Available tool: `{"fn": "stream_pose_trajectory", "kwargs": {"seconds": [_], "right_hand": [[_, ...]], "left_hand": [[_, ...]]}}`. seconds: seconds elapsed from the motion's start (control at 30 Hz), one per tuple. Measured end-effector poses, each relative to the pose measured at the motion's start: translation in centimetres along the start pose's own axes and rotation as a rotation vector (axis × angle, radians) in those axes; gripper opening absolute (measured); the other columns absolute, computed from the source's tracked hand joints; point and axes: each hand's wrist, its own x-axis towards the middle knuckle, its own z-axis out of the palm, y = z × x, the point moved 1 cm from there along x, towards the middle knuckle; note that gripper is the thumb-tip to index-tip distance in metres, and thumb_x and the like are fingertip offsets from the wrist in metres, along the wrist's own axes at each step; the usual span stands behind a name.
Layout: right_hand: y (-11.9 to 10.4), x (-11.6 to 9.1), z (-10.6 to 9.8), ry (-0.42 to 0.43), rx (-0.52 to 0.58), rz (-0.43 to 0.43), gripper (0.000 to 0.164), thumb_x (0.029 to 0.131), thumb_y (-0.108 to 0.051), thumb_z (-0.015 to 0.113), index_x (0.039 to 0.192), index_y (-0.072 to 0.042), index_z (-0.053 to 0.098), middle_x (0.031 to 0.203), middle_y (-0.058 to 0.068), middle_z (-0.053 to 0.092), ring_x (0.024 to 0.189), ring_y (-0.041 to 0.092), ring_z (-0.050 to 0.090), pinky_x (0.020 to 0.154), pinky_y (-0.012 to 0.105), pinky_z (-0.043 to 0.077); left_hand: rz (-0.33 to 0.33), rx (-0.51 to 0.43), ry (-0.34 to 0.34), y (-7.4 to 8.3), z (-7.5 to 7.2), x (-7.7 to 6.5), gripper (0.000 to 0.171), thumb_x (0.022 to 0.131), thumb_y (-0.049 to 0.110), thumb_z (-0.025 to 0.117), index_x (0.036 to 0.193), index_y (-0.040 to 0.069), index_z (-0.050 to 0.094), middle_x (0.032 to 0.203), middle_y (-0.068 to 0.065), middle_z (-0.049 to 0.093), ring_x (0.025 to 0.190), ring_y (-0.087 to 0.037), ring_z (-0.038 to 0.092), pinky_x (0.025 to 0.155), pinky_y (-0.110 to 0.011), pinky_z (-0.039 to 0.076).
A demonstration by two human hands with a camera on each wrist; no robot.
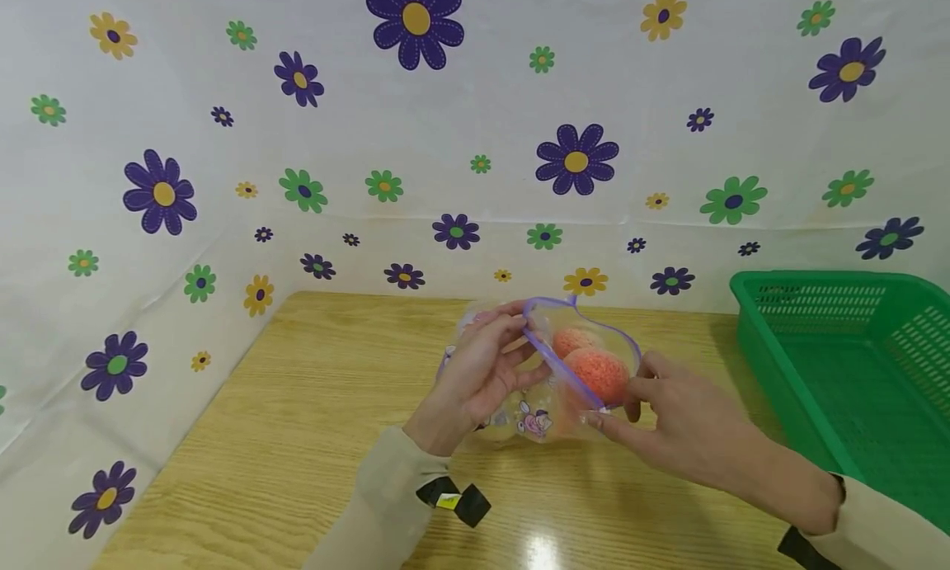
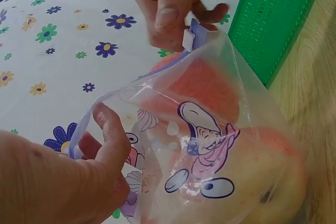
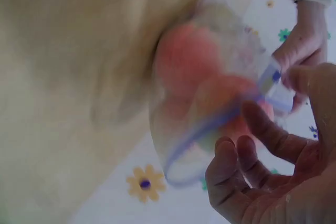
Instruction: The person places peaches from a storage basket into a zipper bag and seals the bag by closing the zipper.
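A clear zip bag (image 1: pixel 538 426) with a purple zip edge and cartoon prints lies on the table, its mouth partly apart. Inside it are several round things; an orange-red ball-like one (image 1: pixel 597 374) shows through the mouth, and a yellow-and-red one (image 2: pixel 247 182) looks like fruit. My left hand (image 1: pixel 486 368) holds the bag's left rim between thumb and fingers. At the opposite corner, beside the white slider (image 2: pixel 189 40), my right hand (image 1: pixel 686 421) grips the rim with bent fingers. The right wrist view is blurred, so the exact finger contact there is unclear.
A green plastic basket (image 1: pixel 809 405) stands on the right side of the wooden table (image 1: pixel 312 405). A white cloth (image 1: pixel 475 100) printed with flowers hangs behind and to the left.
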Motion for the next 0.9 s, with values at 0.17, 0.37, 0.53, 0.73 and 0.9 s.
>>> {"fn": "stream_pose_trajectory", "kwargs": {"seconds": [0.17,0.37,0.53,0.73,0.9], "right_hand": [[0.0,0.3,0.7,-0.076,0.173,0.093,0.02,0.094,-0.035,0.073,0.079,-0.022,0.074,0.083,-0.004,0.06,0.068,0.009,0.048,0.056,0.021,0.041],[0.9,0.8,0.1,0.0,0.27,0.151,0.011,0.093,-0.016,0.072,0.088,-0.01,0.079,0.084,0.002,0.059,0.069,0.01,0.05,0.055,0.022,0.042],[1.3,1.5,-1.6,0.141,0.241,0.171,0.016,0.095,-0.018,0.07,0.094,-0.006,0.08,0.089,0.005,0.06,0.074,0.013,0.054,0.055,0.024,0.041],[1.3,2.7,-3.3,0.358,0.216,0.102,0.018,0.096,-0.012,0.065,0.098,-0.001,0.078,0.092,0.009,0.058,0.079,0.02,0.056,0.058,0.023,0.042],[1.5,3.8,-4.0,0.341,0.295,0.106,0.02,0.103,-0.014,0.055,0.109,-0.002,0.069,0.101,0.015,0.064,0.087,0.027,0.063,0.067,0.027,0.052]], "left_hand": [[-0.011,0.049,-0.013,0.7,0.5,0.3,0.024,0.107,0.012,0.041,0.128,0.013,0.053,0.109,-0.003,0.056,0.098,-0.016,0.059,0.078,-0.034,0.063],[-0.017,0.171,-0.016,3.1,1.6,0.7,0.021,0.105,0.008,0.044,0.122,0.011,0.056,0.111,-0.005,0.056,0.099,-0.02,0.062,0.075,-0.036,0.065],[0.024,0.244,-0.035,5.5,2.2,0.4,0.014,0.104,0.004,0.046,0.112,0.01,0.057,0.104,-0.003,0.058,0.094,-0.019,0.064,0.078,-0.037,0.064],[0.087,0.289,-0.051,7.0,2.4,-1.5,0.012,0.105,0.002,0.05,0.114,0.007,0.056,0.105,-0.006,0.061,0.1,-0.021,0.068,0.088,-0.042,0.062],[0.111,0.275,-0.034,6.9,2.3,-3.2,0.01,0.105,0.002,0.05,0.111,0.007,0.055,0.104,-0.005,0.062,0.101,-0.019,0.068,0.093,-0.043,0.06]]}}
